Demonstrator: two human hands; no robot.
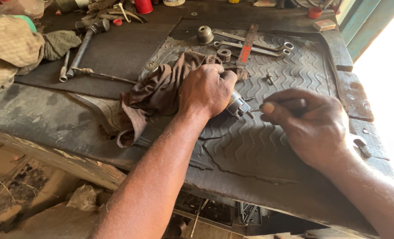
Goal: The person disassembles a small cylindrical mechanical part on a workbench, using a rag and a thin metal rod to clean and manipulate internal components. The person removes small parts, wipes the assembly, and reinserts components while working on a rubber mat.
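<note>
My left hand [205, 90] is closed around a small metal part [239, 106] whose end sticks out to the right, pressed down on a ribbed black rubber mat [250, 146]. My right hand [314, 124] pinches a thin dark tool [290, 104], its tip pointing left at the metal part. A brown rag [155, 95] lies under and left of my left hand.
Two wrenches [254, 46], a flat red-marked bar [246, 46], a round socket [204, 34], a ring-shaped part [224, 54] and a small bolt [270, 79] lie at the back of the mat. A long socket bar [79, 51] and cloths [11, 48] sit far left. The bench edge runs along the front.
</note>
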